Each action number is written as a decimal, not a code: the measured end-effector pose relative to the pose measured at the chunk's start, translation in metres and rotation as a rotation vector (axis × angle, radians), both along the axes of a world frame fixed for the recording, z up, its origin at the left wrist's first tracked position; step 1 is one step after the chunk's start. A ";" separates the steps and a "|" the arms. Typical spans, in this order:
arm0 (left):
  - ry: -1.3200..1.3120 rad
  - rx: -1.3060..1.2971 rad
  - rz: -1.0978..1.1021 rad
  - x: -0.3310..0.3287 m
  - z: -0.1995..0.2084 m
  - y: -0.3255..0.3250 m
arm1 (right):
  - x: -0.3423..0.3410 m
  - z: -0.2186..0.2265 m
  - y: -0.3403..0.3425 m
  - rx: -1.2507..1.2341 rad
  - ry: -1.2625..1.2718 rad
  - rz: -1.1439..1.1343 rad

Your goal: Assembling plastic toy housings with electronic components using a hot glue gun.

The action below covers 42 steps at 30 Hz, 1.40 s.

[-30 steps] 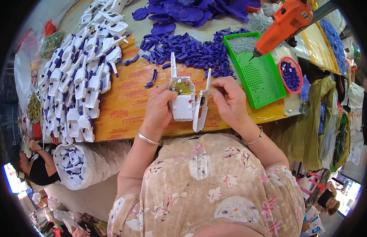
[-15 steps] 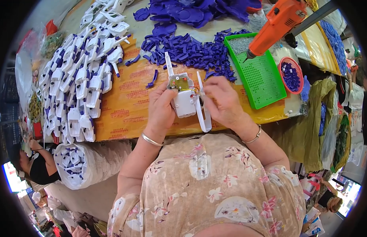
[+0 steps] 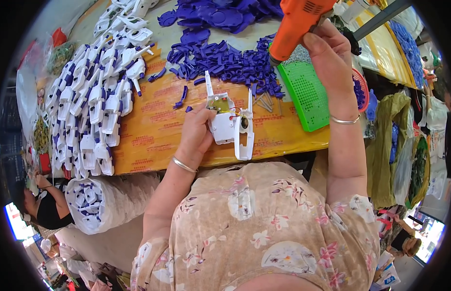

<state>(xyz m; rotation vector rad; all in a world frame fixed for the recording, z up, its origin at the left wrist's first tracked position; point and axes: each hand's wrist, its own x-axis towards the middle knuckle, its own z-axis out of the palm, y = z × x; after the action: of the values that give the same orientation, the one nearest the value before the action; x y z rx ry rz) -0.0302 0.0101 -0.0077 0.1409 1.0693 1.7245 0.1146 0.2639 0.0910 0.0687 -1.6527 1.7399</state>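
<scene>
Workbench first — orange-yellow sheeting spread wide in front of me. On my left it carries a big heap of white-and-purple pieces. Straight ahead there's a pile of small purple parts, and over to the right a green tray with a perforated floor.

Up at the right, here's the orange power screwdriver. My right hand has it gripped, thumb along its near side, my other fingers partly hidden, its tip pointing down and left.

My left hand is closed on the left edge of the white housing, which is at the front of the bench, inside showing. A slimmer white half sits just to its right, and wires link the 2. I see a circuit board at the housing's far end, a dark round part in the slimmer half.

Smallest now — a few metal screws, lying between housing and tray.
</scene>
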 end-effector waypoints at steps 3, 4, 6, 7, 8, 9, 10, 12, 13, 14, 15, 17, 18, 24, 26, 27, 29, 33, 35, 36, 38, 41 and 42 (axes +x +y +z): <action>0.004 0.010 -0.015 0.001 0.000 -0.002 | -0.006 0.011 -0.023 0.081 -0.047 -0.009; 0.019 0.015 -0.015 0.002 0.002 -0.001 | -0.008 0.014 -0.028 0.051 -0.057 0.011; 0.033 0.020 -0.017 0.003 0.004 -0.001 | -0.016 0.019 -0.036 0.063 -0.072 0.036; 0.027 0.026 -0.001 0.004 0.005 0.000 | -0.017 0.021 -0.039 0.074 -0.086 0.065; 0.021 0.032 0.015 0.004 0.005 0.000 | -0.016 0.024 -0.042 0.074 -0.087 0.063; 0.020 0.032 0.018 0.004 0.004 -0.001 | -0.015 0.026 -0.045 0.065 -0.124 0.085; 0.016 0.028 0.021 0.003 0.003 -0.002 | -0.014 0.028 -0.048 0.056 -0.160 0.108; 0.011 0.026 0.024 0.003 0.003 -0.001 | -0.012 0.032 -0.055 0.072 -0.173 0.023; 0.004 0.016 0.025 0.005 0.005 0.000 | -0.011 0.034 -0.057 0.088 -0.184 -0.066; -0.003 0.007 0.026 0.005 0.006 0.001 | -0.008 0.035 -0.052 0.081 -0.094 0.001; -0.004 0.011 0.025 0.005 0.004 0.001 | -0.002 0.035 -0.045 0.048 -0.058 0.063; 0.092 -0.025 0.033 0.004 -0.002 0.000 | 0.007 0.038 -0.043 0.017 0.045 0.160; 0.072 -0.019 0.036 0.005 -0.007 0.005 | 0.014 0.034 -0.034 -0.029 0.046 0.184; 0.099 -0.016 0.065 0.001 -0.008 -0.005 | 0.041 0.031 -0.027 -0.083 -0.018 0.041; 0.103 -0.016 0.060 -0.001 -0.011 -0.006 | 0.049 0.028 -0.018 0.002 -0.151 -0.064; 0.118 -0.024 0.040 -0.003 -0.013 -0.005 | 0.052 0.024 -0.015 0.008 -0.152 -0.079; 0.128 -0.030 0.008 -0.001 -0.010 -0.004 | 0.055 0.017 -0.013 -0.057 -0.149 -0.261; 0.136 -0.042 0.008 0.001 -0.008 -0.003 | 0.052 -0.006 0.003 0.024 -0.069 -0.513; 0.121 -0.057 0.035 0.001 -0.009 -0.003 | 0.050 -0.011 0.006 -0.012 -0.047 -0.564; 0.124 -0.058 0.035 0.001 -0.010 -0.003 | 0.048 -0.013 0.008 -0.046 -0.026 -0.612; 0.121 -0.067 0.047 0.000 -0.012 -0.004 | 0.045 -0.016 0.011 -0.063 -0.019 -0.617; 0.130 -0.072 0.037 0.000 -0.011 -0.004 | 0.048 -0.021 0.014 -0.050 -0.041 -0.620; 0.131 -0.074 0.037 0.000 -0.011 -0.004 | 0.049 -0.023 0.015 -0.022 -0.067 -0.617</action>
<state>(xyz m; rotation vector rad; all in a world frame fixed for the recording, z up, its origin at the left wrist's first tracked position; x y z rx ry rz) -0.0307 0.0058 -0.0184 0.1906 1.2366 1.7249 0.1634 0.2785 0.0684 -0.4677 -1.4900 1.2923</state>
